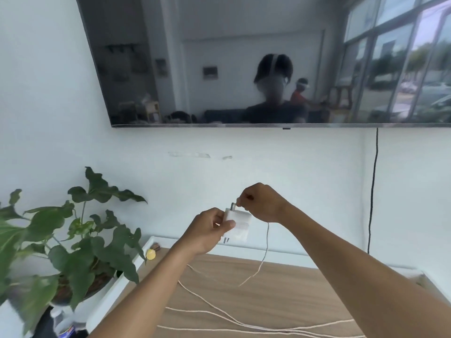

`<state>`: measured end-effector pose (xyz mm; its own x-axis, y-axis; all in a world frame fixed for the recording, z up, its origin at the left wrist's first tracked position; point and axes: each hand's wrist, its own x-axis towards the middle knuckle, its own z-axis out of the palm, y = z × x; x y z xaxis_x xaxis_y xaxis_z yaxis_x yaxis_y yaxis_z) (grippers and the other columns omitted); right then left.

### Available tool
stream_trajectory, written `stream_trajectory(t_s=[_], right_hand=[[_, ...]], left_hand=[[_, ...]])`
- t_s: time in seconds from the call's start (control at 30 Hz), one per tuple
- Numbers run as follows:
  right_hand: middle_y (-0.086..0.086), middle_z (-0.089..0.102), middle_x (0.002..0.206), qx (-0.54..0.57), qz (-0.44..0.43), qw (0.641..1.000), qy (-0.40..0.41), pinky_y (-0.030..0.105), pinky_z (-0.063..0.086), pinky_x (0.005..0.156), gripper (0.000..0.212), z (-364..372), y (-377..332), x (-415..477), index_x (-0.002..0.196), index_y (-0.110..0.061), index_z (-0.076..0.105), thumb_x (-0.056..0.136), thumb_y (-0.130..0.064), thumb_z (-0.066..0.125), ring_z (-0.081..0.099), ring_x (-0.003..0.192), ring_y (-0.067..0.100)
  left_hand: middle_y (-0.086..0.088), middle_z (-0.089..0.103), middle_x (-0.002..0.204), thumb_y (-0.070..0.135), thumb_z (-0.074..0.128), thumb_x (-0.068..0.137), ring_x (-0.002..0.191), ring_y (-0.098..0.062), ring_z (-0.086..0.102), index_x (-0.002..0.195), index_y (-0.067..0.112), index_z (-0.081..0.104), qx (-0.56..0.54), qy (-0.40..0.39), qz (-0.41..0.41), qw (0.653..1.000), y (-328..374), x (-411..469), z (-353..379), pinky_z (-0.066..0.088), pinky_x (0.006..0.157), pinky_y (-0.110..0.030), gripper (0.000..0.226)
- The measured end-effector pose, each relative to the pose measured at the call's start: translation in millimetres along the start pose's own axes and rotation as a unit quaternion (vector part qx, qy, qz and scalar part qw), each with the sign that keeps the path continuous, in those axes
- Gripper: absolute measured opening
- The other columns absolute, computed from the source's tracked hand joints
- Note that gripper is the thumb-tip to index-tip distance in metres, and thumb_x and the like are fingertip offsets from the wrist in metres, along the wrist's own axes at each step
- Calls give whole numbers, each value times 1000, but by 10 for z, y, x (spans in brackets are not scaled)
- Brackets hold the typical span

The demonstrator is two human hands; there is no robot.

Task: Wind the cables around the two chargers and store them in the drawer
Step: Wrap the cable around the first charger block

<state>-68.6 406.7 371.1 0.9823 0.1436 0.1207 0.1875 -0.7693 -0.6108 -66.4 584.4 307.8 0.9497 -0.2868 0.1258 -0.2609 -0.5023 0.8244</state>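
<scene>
The charger [238, 226] sits above the worktop's [305, 296] rear edge, gripped by the left hand [207, 231] on its left; the right hand [260, 203] pinches the cable [267, 237] at its top. The cable trails down onto the worktop. A plant [73, 240] stands left; a television [219, 57] hangs above.

A white, blocky charger [240, 224] is held in the air at the centre of the frame, tilted, its metal prongs [225, 239] at the lower left edge. A grey connector [233, 206] stands at its top edge. A thin pale cable [267, 242] hangs down from beside its upper right corner. More pale cable strands [244, 323] lie loose and unwound across the wooden top [305, 296] in the lower middle of the frame.
</scene>
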Motion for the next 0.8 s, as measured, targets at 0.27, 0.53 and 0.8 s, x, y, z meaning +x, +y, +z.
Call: stream_trajectory(t_s=[0.27, 0.53, 0.8], right_hand=[[5, 69, 91, -4, -101, 992, 79, 32, 46, 67, 27, 378, -175, -216, 102, -14, 69, 97, -17, 43, 58, 71, 20], [-10, 58, 71, 88, -139, 974, 157, 22, 40, 56, 22, 775, 2, -372, 103, -27, 68, 95, -14, 51, 47, 58, 8], [-8, 63, 86, 129, -172, 957, 195, 10, 38, 58, 14, 876, 87, -369, 96, -18, 70, 91, -9, 60, 53, 62, 7]], left_hand=[[-11, 70, 87, 28, 66, 90, 68, -23, 68, 94, 4, 65, -242, 111, -72, 961, -40, -7, -42, 60, 79, -37, 24], [-15, 74, 89, 21, 59, 95, 74, -28, 70, 97, -4, 68, -390, 83, -100, 912, 2, 22, -228, 60, 75, -28, 27], [-12, 71, 85, 21, 64, 91, 64, -23, 68, 91, 1, 67, -411, 70, -100, 903, 66, 79, -209, 57, 64, -25, 21]])
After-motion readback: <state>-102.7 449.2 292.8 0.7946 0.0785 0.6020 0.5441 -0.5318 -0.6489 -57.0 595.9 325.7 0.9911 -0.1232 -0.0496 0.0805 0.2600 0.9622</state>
